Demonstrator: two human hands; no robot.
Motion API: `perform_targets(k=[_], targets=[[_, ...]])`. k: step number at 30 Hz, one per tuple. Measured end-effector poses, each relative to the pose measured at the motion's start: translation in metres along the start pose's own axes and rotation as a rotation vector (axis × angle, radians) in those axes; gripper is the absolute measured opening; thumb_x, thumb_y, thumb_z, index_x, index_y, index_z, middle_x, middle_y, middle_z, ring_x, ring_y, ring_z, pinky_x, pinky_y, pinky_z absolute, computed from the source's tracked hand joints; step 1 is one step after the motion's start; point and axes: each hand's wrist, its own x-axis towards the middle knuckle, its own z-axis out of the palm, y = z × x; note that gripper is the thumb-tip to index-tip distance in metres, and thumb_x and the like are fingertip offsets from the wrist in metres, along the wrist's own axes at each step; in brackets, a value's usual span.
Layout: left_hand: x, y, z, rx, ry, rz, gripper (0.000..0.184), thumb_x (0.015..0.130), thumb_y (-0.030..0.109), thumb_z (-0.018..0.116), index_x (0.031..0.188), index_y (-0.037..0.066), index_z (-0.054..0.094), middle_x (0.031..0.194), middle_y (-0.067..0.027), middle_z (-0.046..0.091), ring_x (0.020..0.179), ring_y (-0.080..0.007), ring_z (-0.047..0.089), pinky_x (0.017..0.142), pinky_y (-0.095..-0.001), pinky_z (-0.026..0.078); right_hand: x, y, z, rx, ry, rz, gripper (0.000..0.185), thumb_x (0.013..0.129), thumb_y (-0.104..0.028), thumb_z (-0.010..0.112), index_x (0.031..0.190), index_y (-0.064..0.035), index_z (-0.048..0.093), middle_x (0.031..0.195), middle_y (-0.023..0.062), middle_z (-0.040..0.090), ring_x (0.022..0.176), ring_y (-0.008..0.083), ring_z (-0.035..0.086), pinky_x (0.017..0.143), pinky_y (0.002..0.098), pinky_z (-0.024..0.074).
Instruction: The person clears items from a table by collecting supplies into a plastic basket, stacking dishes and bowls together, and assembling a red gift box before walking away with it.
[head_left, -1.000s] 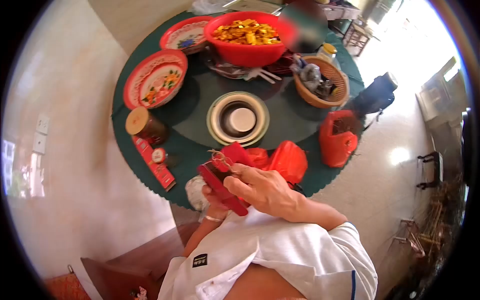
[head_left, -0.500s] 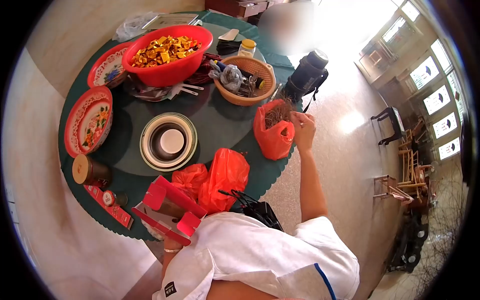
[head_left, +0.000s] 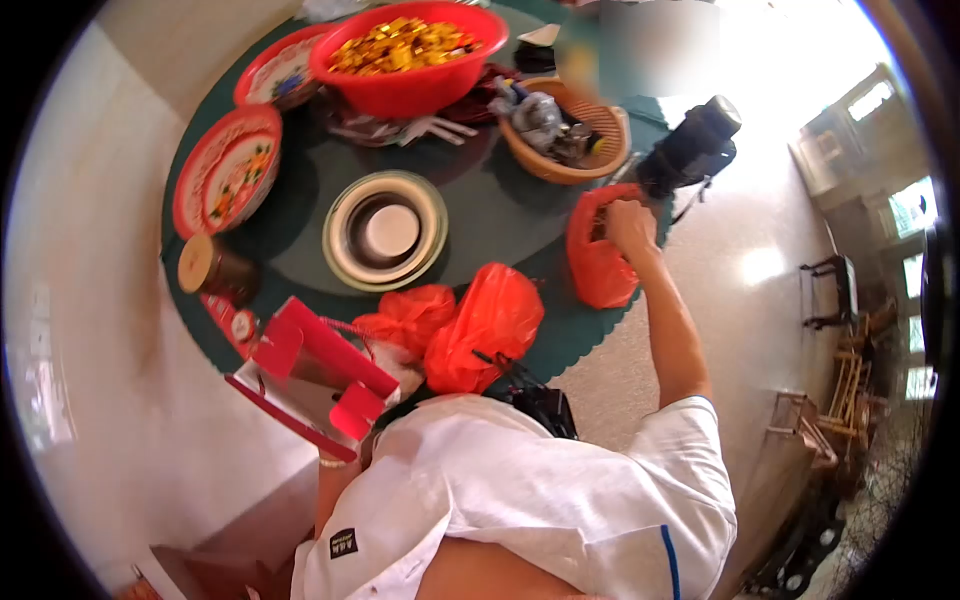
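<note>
My right hand [head_left: 630, 228] reaches into the mouth of a red plastic bag [head_left: 600, 275] at the table's right edge. Its fingers are bent and their tips hidden; brown dried strands [head_left: 600, 222] show beside them. An open red cardboard box [head_left: 345, 355] with a pale inside and raised flaps is tilted in front of my body. My left hand holds it from below, mostly hidden behind it, with only the wrist and forearm [head_left: 333, 488] plain. Two more red plastic bags, a small one [head_left: 415, 312] and a larger one [head_left: 485, 325], stand beside the box.
The green-covered round table [head_left: 290, 230] bears stacked bowls [head_left: 428, 262], a red basin [head_left: 400, 92] of gold foil pieces, floral trays [head_left: 235, 175], an orange basket [head_left: 560, 172] and a brown jar [head_left: 225, 272]. A dark flask [head_left: 690, 145] stands at the right edge. Behind, a person appears blurred.
My right hand has gone from beside the strands down into the bag's mouth. The view has shifted, so the table sits higher and further right. The red box is still in my left hand.
</note>
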Motion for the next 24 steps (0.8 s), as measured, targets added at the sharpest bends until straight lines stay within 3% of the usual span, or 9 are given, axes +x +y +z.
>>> perform_targets(k=[8, 14, 17, 21, 23, 24], targets=[[-0.008, 0.027, -0.001, -0.037, -0.010, 0.148, 0.070, 0.069, 0.039, 0.062, 0.131, 0.011, 0.043, 0.127, -0.0097, 0.052, 0.113, -0.0283, 0.053, 0.096, -0.0428, 0.045, 0.032, -0.024, 0.053, -0.109, -0.005, -0.045, 0.019, 0.084, -0.015, 0.052, 0.084, -0.0048, 0.069, 0.089, 0.0191, 0.068, 0.083, 0.0358, 0.067, 0.069, 0.0440, 0.0554], [-0.033, 0.036, -0.010, -0.053, 0.024, 0.232, 0.070, 0.070, 0.039, 0.062, 0.131, 0.011, 0.043, 0.128, -0.0097, 0.051, 0.114, -0.0285, 0.052, 0.096, -0.0435, 0.045, 0.040, -0.033, 0.056, -0.208, -0.028, -0.204, 0.023, 0.087, -0.016, 0.049, 0.084, -0.0045, 0.069, 0.090, 0.0189, 0.068, 0.084, 0.0342, 0.067, 0.068, 0.0423, 0.0557], [-0.040, 0.036, -0.013, -0.061, 0.036, 0.253, 0.071, 0.070, 0.039, 0.062, 0.132, 0.011, 0.043, 0.128, -0.0097, 0.051, 0.114, -0.0286, 0.052, 0.096, -0.0438, 0.044, 0.057, -0.032, 0.069, -0.115, 0.009, -0.110, 0.022, 0.086, -0.016, 0.051, 0.083, -0.0058, 0.070, 0.088, 0.0181, 0.068, 0.086, 0.0327, 0.068, 0.066, 0.0429, 0.0556], [-0.037, 0.033, -0.018, -0.064, 0.031, 0.243, 0.071, 0.070, 0.039, 0.062, 0.132, 0.011, 0.042, 0.129, -0.0096, 0.051, 0.115, -0.0287, 0.052, 0.097, -0.0443, 0.044, 0.005, -0.083, -0.027, -0.294, 0.053, -0.309, 0.019, 0.082, -0.011, 0.053, 0.081, -0.0024, 0.069, 0.083, 0.0150, 0.067, 0.081, 0.0302, 0.068, 0.066, 0.0391, 0.0557], [-0.032, 0.032, -0.019, -0.068, 0.022, 0.228, 0.071, 0.070, 0.039, 0.062, 0.132, 0.011, 0.042, 0.129, -0.0096, 0.050, 0.115, -0.0288, 0.051, 0.097, -0.0445, 0.044, -0.009, -0.095, -0.029, -0.225, 0.120, -0.542, 0.013, 0.075, -0.010, 0.059, 0.081, -0.0038, 0.069, 0.082, 0.0133, 0.066, 0.078, 0.0292, 0.067, 0.064, 0.0376, 0.0558], [-0.029, 0.031, -0.020, -0.072, 0.019, 0.219, 0.071, 0.070, 0.039, 0.062, 0.132, 0.011, 0.042, 0.129, -0.0096, 0.050, 0.115, -0.0288, 0.051, 0.097, -0.0446, 0.044, -0.021, -0.106, -0.027, -0.120, 0.030, -0.646, 0.013, 0.071, -0.009, 0.063, 0.082, -0.0080, 0.070, 0.085, 0.0132, 0.064, 0.083, 0.0299, 0.066, 0.069, 0.0391, 0.0557]])
